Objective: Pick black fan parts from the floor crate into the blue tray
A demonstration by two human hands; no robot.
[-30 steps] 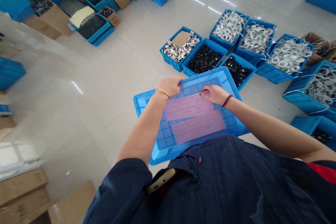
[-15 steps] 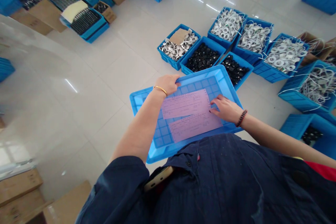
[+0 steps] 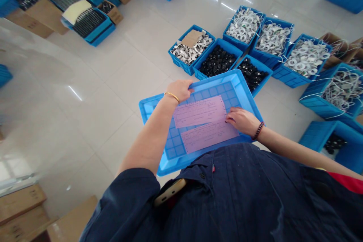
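Pressing pink forms (image 3: 200,112), the right hand (image 3: 241,120) sits lower than before while the left hand (image 3: 180,90) grips the blue tray (image 3: 215,78).

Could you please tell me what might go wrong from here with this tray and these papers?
The blue tray is gripped at the rim by the left hand alone, so it could possibly tip or slip. The pink sheets look loose on it, held only by the right hand, so they might slide off if that hand lifts.
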